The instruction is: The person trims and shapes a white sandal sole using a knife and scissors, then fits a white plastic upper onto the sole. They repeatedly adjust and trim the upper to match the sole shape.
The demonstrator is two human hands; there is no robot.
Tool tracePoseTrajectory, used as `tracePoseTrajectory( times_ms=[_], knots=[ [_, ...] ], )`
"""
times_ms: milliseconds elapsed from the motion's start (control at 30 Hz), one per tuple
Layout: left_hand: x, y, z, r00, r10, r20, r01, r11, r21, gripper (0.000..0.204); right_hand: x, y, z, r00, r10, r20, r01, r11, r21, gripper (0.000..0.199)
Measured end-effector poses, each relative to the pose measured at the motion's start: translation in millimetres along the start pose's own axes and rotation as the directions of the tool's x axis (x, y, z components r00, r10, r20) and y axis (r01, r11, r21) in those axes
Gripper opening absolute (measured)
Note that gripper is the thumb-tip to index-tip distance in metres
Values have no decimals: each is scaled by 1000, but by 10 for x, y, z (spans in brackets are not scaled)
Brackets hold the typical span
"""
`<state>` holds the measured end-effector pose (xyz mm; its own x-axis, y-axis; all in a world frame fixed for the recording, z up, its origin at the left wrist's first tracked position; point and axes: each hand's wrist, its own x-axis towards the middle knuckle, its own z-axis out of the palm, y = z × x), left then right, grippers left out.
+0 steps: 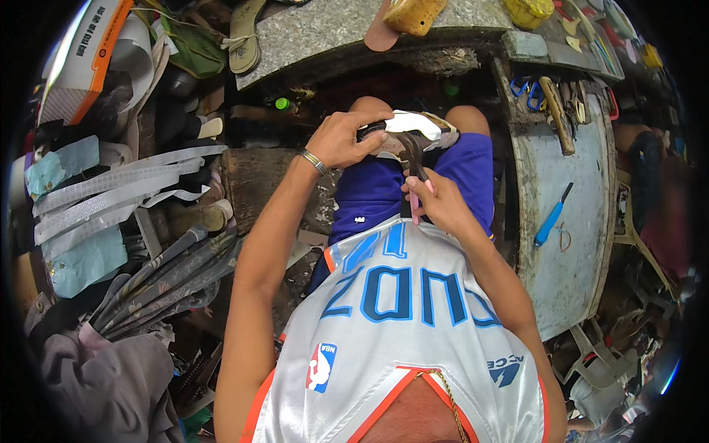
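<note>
Both hands on shoe (413, 129), on my lap below stone slab (347, 29) | left hand (347, 140) clamps it | right hand (436, 196) grips pliers (413, 159) | step: likely pulling the upper | next: steady pull, firm hold

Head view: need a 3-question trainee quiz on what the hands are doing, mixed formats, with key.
1. True or false: the left hand grips the shoe held over the person's lap.
2. Multiple choice: what does the right hand hold? A) a blue-handled knife B) a pink-handled tool C) a yellow sponge
3. Fill in: the blue-handled tool lies on the ____ at the person's right, away from both hands.

Key
1. True: the fingers wrap over the shoe's top.
2. B: its dark metal end reaches up to the shoe.
3. workbench
</note>
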<state>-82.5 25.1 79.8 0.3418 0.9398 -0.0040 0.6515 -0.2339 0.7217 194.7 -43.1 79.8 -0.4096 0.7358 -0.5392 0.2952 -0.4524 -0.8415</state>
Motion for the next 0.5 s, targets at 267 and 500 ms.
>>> tracePoseTrajectory(
  times_ms=[267,500],
  knots=[
    [-35,-29,83,999,-24,-33,23,999,-30,39,73,-15,105,994,-16,-108,9,998,-62,45],
    [-39,1,98,997,-30,-74,28,999,-19,37,-26,88,103,995,16,-103,-30,990,-137,48]
  ],
)
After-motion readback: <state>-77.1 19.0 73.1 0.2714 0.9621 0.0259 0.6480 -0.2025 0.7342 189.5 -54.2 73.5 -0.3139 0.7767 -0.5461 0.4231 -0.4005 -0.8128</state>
